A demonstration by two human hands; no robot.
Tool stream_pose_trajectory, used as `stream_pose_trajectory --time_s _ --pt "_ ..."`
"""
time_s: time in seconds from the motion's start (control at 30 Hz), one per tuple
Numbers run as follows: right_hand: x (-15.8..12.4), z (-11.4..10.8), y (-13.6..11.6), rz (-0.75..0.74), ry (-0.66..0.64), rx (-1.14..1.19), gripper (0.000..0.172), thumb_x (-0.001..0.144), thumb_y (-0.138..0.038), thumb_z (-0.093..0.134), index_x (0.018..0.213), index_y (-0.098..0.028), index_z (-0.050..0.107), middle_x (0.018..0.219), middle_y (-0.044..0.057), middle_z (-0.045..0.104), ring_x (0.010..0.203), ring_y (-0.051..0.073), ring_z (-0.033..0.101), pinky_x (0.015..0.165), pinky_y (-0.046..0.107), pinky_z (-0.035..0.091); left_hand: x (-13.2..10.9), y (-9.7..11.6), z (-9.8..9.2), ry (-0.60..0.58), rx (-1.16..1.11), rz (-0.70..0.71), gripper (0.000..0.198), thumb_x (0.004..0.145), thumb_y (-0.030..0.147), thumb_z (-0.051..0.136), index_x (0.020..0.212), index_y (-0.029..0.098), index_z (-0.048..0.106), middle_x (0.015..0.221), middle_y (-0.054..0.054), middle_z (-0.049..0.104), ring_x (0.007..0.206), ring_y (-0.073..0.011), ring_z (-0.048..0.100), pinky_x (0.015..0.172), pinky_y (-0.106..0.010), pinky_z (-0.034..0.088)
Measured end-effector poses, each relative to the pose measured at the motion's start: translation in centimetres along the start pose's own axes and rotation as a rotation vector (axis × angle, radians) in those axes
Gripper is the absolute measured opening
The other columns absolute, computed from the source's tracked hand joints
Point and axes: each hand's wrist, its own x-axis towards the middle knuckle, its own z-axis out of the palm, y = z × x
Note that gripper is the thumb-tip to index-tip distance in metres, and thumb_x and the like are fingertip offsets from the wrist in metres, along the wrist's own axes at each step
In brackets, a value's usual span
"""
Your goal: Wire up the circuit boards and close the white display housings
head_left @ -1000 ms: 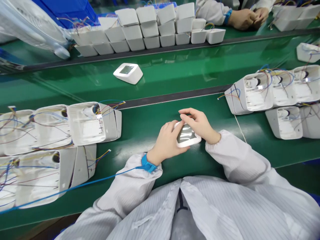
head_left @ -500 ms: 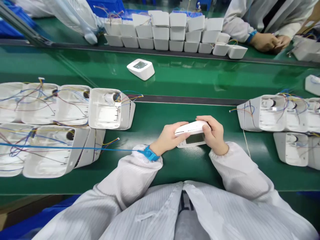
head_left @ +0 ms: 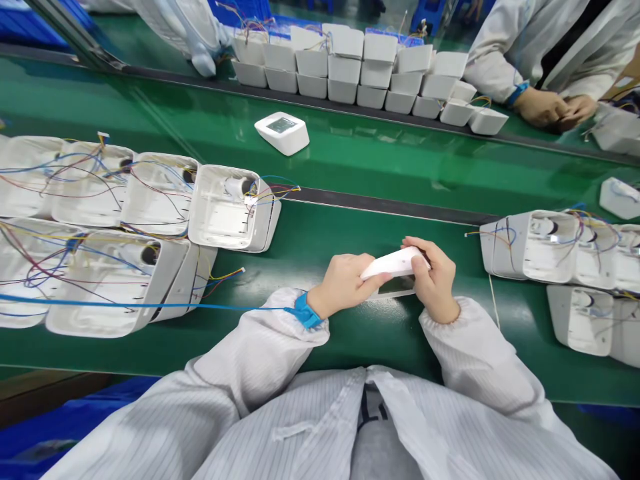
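My left hand grips the left end of a white plastic device housing, thumb along its near side. The right end is held by my right hand, its thumb pressed on top and fingers wrapped behind. The housing is tilted above the green bench. Below it, a dark display window with a light rim shows between my hands, partly hidden; whether it is a part or a reflection I cannot tell. A blue wrist strap with a cord circles my left wrist.
Open white housings with loose wires stand at left, more housings at right. A finished-looking white device with a screen lies on the green belt beyond the dark rail. Stacked white shells and a co-worker's hands are farther back.
The housing has turned in my hands, its left end lower, and less of the display window shows. Both hands keep their hold. My view has tilted slightly.
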Motion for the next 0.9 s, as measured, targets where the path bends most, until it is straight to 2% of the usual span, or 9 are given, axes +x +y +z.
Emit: stream_pose_trajectory --time_s 0.13,0.23,0.37,0.47,0.6,0.73,0.8,0.9 --pt "0.5 -0.4 0.0 -0.064 -0.020 -0.083 0.031 0.096 -0.042 0.050 0.101 -0.019 0.070 0.094 0.007 0.074 0.086 0.022 0.069 0.077 0.036 0.054 -0.3 0.0 0.5 -0.002 -0.021 0.028 0.057 0.096 0.062 0.037 0.077 0.016 0.064 0.062 -0.003 0.065 0.058 -0.0164 0.063 0.057 -0.028 0.040" --pt "1.0 -0.9 0.4 -0.106 -0.066 -0.129 0.031 0.095 -0.042 0.050 0.091 -0.019 0.071 0.085 0.005 0.075 0.076 0.020 0.069 0.070 0.033 0.054 -0.7 0.3 1.1 -0.001 -0.044 -0.016 0.058 0.096 0.062 0.036 0.075 0.016 0.063 0.062 -0.003 0.066 0.057 -0.0159 0.062 0.056 -0.028 0.039" --pt "1.1 -1.1 0.7 -0.075 -0.077 -0.137 0.034 0.096 -0.044 0.050 0.087 -0.019 0.072 0.082 0.005 0.075 0.073 0.020 0.070 0.066 0.032 0.054 -0.8 0.6 1.5 -0.015 -0.103 -0.072 0.054 0.095 0.060 0.039 0.073 0.016 0.061 0.062 -0.002 0.064 0.056 -0.0142 0.058 0.055 -0.027 0.038" --pt "0.8 -0.5 0.8 -0.029 -0.028 -0.087 0.040 0.098 -0.048 0.045 0.095 -0.019 0.072 0.090 0.007 0.076 0.082 0.022 0.071 0.072 0.034 0.055 -0.3 0.3 1.2 -0.012 -0.191 -0.105 0.048 0.093 0.057 0.046 0.073 0.017 0.063 0.066 -0.002 0.066 0.059 -0.0139 0.059 0.057 -0.026 0.040" --pt "0.4 0.5 1.4 0.035 -0.030 -0.084 0.056 0.099 -0.058 0.033 0.122 -0.017 0.065 0.117 0.014 0.071 0.107 0.027 0.069 0.090 0.042 0.055 0.4 -0.2 0.7 0.065 -0.304 -0.231 0.043 0.092 0.052 0.052 0.071 0.017 0.064 0.067 -0.002 0.066 0.062 -0.0135 0.059 0.058 -0.025 0.041" --pt "0.3 0.7 2.6 0.090 -0.144 -0.233 0.061 0.097 -0.064 0.036 0.121 -0.017 0.066 0.109 0.013 0.074 0.100 0.029 0.071 0.086 0.041 0.057 0.4 -0.2 0.7 0.089 -0.322 -0.332 0.042 0.091 0.049 0.053 0.065 0.017 0.061 0.061 0.000 0.061 0.058 -0.0123 0.055 0.056 -0.025 0.037" --pt "0.3 0.6 3.1 0.093 -0.150 -0.236 0.062 0.096 -0.065 0.036 0.119 -0.017 0.067 0.106 0.013 0.075 0.097 0.029 0.072 0.084 0.040 0.057 0.4 -0.2 0.8 0.069 -0.335 -0.338 0.043 0.091 0.050 0.053 0.065 0.017 0.061 0.060 0.000 0.060 0.058 -0.0121 0.054 0.055 -0.025 0.036" --pt "0.3 0.7 3.4 0.086 -0.109 -0.182 0.064 0.096 -0.066 0.036 0.121 -0.016 0.066 0.110 0.013 0.074 0.101 0.029 0.070 0.087 0.041 0.056 0.5 -0.4 0.8 0.065 -0.359 -0.317 0.041 0.090 0.050 0.054 0.068 0.017 0.062 0.062 0.000 0.061 0.059 -0.0123 0.054 0.056 -0.025 0.038"
